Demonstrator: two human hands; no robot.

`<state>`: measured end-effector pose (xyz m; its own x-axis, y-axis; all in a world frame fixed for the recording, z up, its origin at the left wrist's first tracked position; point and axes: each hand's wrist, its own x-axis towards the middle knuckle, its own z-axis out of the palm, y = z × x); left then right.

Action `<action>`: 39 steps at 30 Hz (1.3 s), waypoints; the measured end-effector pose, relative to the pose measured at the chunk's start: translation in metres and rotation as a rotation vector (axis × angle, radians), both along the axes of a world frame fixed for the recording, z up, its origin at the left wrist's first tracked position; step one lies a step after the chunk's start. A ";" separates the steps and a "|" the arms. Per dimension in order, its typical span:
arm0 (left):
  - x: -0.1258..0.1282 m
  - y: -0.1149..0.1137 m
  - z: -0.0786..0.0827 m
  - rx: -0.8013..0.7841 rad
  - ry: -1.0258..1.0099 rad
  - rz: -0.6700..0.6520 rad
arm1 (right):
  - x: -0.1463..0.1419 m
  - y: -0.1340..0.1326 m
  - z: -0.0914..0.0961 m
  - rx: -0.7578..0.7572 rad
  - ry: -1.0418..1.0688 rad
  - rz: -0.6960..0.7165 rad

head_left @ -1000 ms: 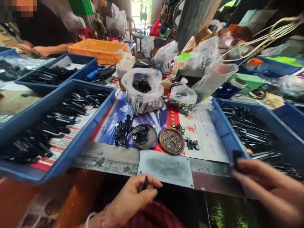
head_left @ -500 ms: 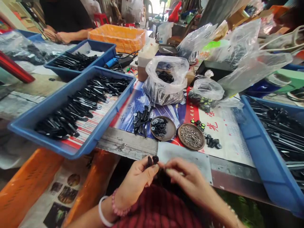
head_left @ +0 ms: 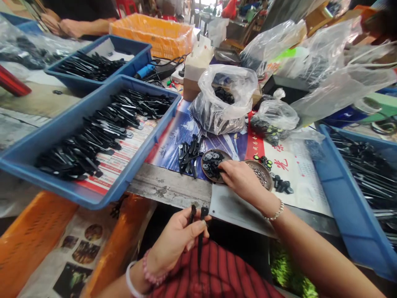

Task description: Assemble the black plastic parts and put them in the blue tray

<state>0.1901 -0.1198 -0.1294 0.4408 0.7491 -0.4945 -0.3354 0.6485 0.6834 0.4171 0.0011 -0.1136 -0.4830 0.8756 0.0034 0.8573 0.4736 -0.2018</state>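
Observation:
My left hand point(head_left: 176, 240) is closed on two thin black plastic strips point(head_left: 198, 229), held upright over my lap below the table edge. My right hand point(head_left: 240, 178) reaches forward to a small round dish point(head_left: 206, 156) of black round buttons, fingertips pinched together at its right side; whether a button is between them is hidden. A second round dish point(head_left: 266, 174) with small metal pieces lies partly under that hand. A loose pile of black strips point(head_left: 187, 155) lies left of the dishes.
A blue tray point(head_left: 62, 128) of black strips sits at the left, another blue tray point(head_left: 130, 47) behind it, a third blue tray point(head_left: 341, 198) at the right. Plastic bags point(head_left: 223, 99) of black parts stand behind the dishes. Another person's hands point(head_left: 62, 27) work at the far left.
My right hand left my left hand and reached up to the dish of black buttons. My left hand stayed low, still holding the black strips.

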 end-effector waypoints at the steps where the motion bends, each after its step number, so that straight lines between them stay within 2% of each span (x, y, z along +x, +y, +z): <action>1: 0.000 0.000 -0.001 -0.008 -0.005 -0.002 | -0.001 0.000 -0.001 0.005 -0.012 -0.010; 6: 0.001 0.002 -0.004 -0.034 -0.003 -0.006 | 0.006 -0.006 0.008 0.038 -0.005 -0.092; 8: 0.002 0.004 -0.004 -0.035 0.002 -0.009 | 0.013 -0.017 0.016 0.056 0.116 -0.148; 10: 0.003 0.006 -0.004 -0.026 0.008 -0.019 | 0.018 -0.035 0.023 0.024 0.338 -0.193; 14: 0.011 0.009 -0.002 0.009 0.008 -0.069 | 0.010 -0.078 0.025 -0.190 0.730 -0.244; 17: 0.019 0.011 0.000 0.031 0.008 -0.088 | -0.007 -0.105 0.014 -0.460 0.947 -0.285; 20: 0.027 0.012 0.001 0.033 0.008 -0.061 | -0.021 -0.120 0.003 -0.730 1.180 -0.356; 22: 0.030 0.013 0.002 0.030 0.016 -0.049 | -0.023 -0.123 0.000 -0.797 1.315 -0.421; 30: 0.034 0.015 0.008 0.064 0.073 -0.156 | 0.002 -0.119 -0.001 -0.681 1.451 -0.626; 34: 0.035 0.014 0.011 0.073 0.116 -0.203 | 0.000 -0.120 -0.001 -0.719 1.552 -0.651; 39: 0.037 0.016 0.015 0.091 0.166 -0.230 | -0.005 -0.117 0.000 -0.718 1.522 -0.636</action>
<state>0.2273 -0.1041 -0.1149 0.5233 0.6830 -0.5096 -0.0655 0.6285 0.7751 0.4121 -0.1163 -0.1135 -0.0427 0.9366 -0.3479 -0.2604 -0.3466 -0.9011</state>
